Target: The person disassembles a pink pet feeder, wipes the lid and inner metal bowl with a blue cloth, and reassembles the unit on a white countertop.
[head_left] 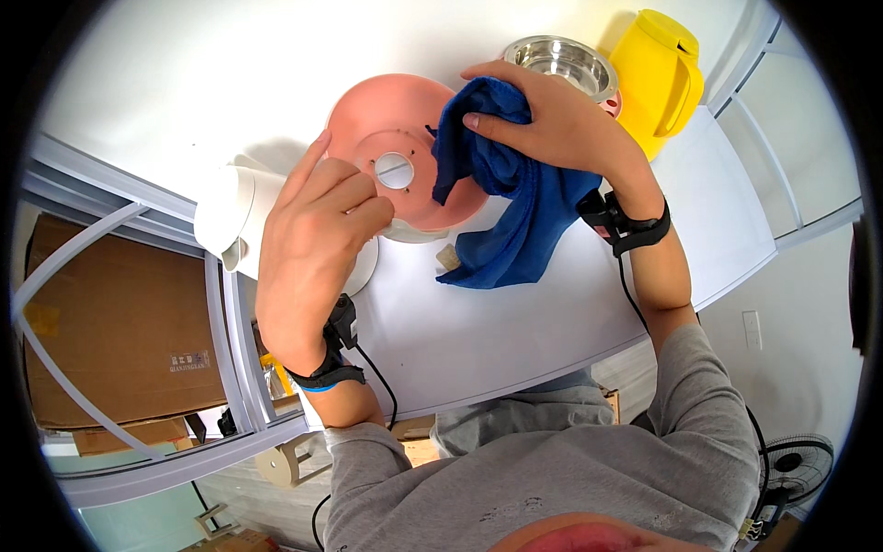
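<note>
A pink round appliance body [405,101] with a silver disc [395,171] at its centre is tipped so that its hollow inside faces me. At its left rim is my left hand [322,216], index finger stretched along the edge and the other fingers curled; the thumb is mostly hidden. My right hand [543,115] grips a bunched blue cloth [515,202] at the pink body's right side. The cloth's loose end hangs down over the white table [478,340]. A small tan piece [448,258] shows beside the cloth's lower edge.
Behind my right hand stands a shiny steel bowl [561,66], with a yellow jug [655,83] to its right. A white kettle [225,213] is left of my left hand. A cardboard box [120,322] sits lower left; a fan [796,465] stands lower right.
</note>
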### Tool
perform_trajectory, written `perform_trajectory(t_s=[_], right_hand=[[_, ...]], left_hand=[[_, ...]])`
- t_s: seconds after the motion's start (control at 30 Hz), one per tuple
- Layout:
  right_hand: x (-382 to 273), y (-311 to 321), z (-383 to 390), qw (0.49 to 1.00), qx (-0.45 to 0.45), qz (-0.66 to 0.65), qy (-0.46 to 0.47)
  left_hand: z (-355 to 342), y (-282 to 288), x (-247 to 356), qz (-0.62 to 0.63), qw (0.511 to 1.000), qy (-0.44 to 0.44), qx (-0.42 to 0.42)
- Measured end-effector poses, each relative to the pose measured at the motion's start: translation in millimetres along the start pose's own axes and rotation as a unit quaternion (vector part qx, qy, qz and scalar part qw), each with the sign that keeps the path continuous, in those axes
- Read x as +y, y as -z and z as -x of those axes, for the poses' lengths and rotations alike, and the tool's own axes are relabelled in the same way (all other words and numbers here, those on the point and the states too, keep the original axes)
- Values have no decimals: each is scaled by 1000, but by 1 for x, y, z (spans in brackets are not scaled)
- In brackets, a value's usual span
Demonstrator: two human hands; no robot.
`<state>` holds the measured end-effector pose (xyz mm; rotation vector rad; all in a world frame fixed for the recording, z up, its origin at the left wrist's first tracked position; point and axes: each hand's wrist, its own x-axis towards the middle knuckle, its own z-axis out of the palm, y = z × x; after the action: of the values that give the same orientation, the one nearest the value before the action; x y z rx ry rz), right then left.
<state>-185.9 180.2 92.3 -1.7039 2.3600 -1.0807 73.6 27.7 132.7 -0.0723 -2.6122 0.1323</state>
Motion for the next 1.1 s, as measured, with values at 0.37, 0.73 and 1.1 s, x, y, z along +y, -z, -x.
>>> perform_trajectory(t_s=[0.37, 0.73, 1.1], right_hand=[[14, 12, 0, 995, -81, -30, 39], [9, 35, 6, 989, -98, -52, 97], [28, 74, 10, 951, -155, -39, 266]], left_hand=[[2, 4, -7, -48, 999, 7, 8], [11, 15, -13, -39, 998, 39, -14], [10, 18, -12, -47, 997, 60, -15]])
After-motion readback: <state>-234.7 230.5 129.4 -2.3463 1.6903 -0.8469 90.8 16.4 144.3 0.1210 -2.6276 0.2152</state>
